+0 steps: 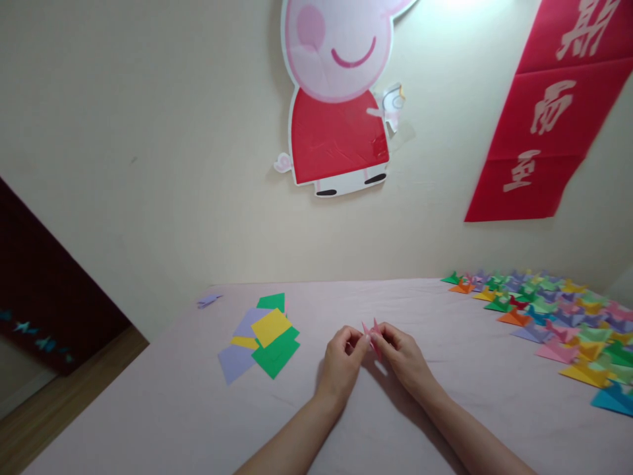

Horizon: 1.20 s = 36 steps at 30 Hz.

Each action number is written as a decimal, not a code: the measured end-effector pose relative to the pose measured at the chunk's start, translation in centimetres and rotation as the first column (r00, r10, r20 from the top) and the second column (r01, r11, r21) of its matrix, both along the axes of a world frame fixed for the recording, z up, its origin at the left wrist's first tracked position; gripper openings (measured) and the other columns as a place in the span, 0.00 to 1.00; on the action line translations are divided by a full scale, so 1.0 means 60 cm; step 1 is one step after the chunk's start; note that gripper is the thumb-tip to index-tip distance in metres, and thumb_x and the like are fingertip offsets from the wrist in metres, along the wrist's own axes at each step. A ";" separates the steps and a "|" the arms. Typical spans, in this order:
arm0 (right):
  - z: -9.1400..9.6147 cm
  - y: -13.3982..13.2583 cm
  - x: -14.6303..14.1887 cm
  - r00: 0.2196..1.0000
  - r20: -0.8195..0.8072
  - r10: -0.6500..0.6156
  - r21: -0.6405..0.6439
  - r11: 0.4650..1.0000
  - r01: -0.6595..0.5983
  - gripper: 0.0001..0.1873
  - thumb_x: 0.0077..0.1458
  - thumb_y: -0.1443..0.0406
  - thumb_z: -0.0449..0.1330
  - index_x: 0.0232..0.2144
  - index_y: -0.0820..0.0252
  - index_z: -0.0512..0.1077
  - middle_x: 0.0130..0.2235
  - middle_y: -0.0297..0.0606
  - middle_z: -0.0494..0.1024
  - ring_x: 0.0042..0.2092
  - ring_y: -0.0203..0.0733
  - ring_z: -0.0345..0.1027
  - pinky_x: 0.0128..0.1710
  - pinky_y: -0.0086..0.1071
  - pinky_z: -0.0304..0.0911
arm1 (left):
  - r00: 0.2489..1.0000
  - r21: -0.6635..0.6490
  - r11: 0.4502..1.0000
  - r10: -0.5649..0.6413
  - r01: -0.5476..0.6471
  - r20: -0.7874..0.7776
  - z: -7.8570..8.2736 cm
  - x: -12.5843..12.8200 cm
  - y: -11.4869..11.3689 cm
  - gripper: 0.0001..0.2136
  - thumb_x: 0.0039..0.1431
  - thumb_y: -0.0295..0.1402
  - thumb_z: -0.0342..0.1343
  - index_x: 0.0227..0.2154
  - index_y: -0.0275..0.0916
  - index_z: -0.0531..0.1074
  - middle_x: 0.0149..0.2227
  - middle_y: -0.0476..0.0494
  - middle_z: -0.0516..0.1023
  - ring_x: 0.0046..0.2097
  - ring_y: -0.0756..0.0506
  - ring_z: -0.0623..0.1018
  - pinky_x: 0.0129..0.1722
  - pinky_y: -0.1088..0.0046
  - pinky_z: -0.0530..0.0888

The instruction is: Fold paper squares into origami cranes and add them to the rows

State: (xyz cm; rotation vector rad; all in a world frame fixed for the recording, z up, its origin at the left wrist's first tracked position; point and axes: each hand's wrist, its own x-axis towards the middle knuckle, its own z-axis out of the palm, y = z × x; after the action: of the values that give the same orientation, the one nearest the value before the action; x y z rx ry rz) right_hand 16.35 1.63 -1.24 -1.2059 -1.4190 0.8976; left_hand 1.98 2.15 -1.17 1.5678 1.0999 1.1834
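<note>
pale cloth [163, 409]; both hands [341, 363] [406, 359] pinch pink paper [378, 350]

Left fingers [361, 346] and right fingers [384, 344] hold a folded pink paper [376, 328].

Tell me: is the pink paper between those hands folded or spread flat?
Folded. Between the left hand and right hand, the pink paper shows narrow, pointed tips rather than a flat sheet.

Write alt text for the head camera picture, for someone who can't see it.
A person's left hand and right hand hold a small folded pink paper over a pale surface. Loose colored papers lie at left; many folded paper figures sit in rows at right. A cartoon cutout hangs on the wall.
</note>
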 end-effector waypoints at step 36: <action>0.009 -0.002 0.003 0.916 -0.381 0.122 -0.076 0.984 -0.163 0.17 0.49 0.51 0.66 0.24 0.59 0.71 0.22 0.29 0.71 0.25 0.37 0.65 0.31 0.32 0.60 | 0.927 0.321 0.944 0.053 0.075 -0.372 0.005 0.000 -0.008 0.09 0.61 0.30 0.52 0.25 0.41 0.66 0.30 0.51 0.72 0.37 0.45 0.69 0.40 0.69 0.61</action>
State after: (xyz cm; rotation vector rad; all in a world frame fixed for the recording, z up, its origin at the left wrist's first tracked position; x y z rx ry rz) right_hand 16.53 1.49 -0.71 -0.9502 -1.1684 1.2478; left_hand 1.97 1.68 -0.88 2.1267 1.1724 1.1280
